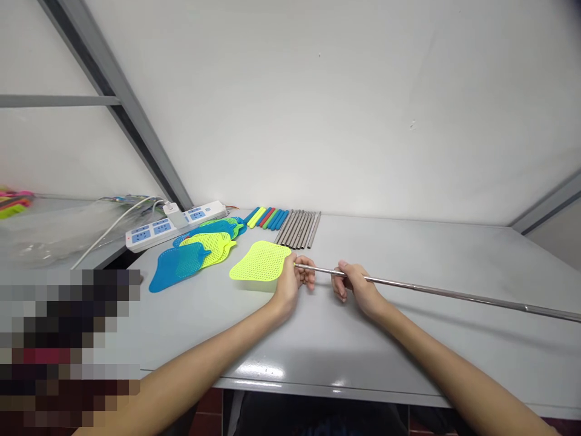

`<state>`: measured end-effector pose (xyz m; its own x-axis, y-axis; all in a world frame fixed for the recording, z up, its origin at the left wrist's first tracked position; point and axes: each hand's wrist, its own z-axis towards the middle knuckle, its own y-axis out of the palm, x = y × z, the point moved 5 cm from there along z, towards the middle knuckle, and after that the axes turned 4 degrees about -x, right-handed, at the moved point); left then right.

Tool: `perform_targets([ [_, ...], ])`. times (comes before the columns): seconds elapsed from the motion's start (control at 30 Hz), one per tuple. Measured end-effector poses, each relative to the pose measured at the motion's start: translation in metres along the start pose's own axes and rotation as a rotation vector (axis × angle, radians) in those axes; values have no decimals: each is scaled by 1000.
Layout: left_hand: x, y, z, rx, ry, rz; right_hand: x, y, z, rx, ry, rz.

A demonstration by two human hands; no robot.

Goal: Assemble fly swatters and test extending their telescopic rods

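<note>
My left hand [289, 280] is closed around the neck of a yellow perforated fly swatter head [261, 261], held just above the table. A long telescopic metal rod [436, 292] meets the head's neck at my left hand; the joint itself is hidden by the fingers. My right hand [356, 286] pinches the rod a little to the right of that joint. From there the extended rod runs off past the right edge of the view. Further left lie blue swatter heads [175, 266] and yellow swatter heads [222, 249], overlapping in a loose pile.
Behind my hands, several short metal rods [297, 229] lie side by side. Beside them is a row of coloured sleeves [267, 218]. A white power strip [136, 242] with a plugged-in cable stands at the back left. Wall panels [363, 121] border the grey table [345, 357].
</note>
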<state>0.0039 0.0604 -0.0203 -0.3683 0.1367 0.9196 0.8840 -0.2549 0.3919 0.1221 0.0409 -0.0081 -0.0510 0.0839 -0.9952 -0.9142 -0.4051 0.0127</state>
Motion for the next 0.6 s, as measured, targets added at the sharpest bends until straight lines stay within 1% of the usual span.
perform_targets([
  [0.07,-2,3,0,-67,-39,2,2,3,0,-42,4,96],
  [0.13,-2,4,-1,-94,-53,1,4,5,1,-86,29,213],
  [0.2,-2,6,-2,-100,-67,7,7,6,1,-131,72,310],
  [0.27,-1,6,-1,-78,-68,14,10,7,1,-161,113,368],
  [0.4,-2,5,0,-41,-69,13,12,10,0,-181,157,406],
  [0.6,-5,7,-2,-93,-51,1,12,13,0,-214,156,401],
])
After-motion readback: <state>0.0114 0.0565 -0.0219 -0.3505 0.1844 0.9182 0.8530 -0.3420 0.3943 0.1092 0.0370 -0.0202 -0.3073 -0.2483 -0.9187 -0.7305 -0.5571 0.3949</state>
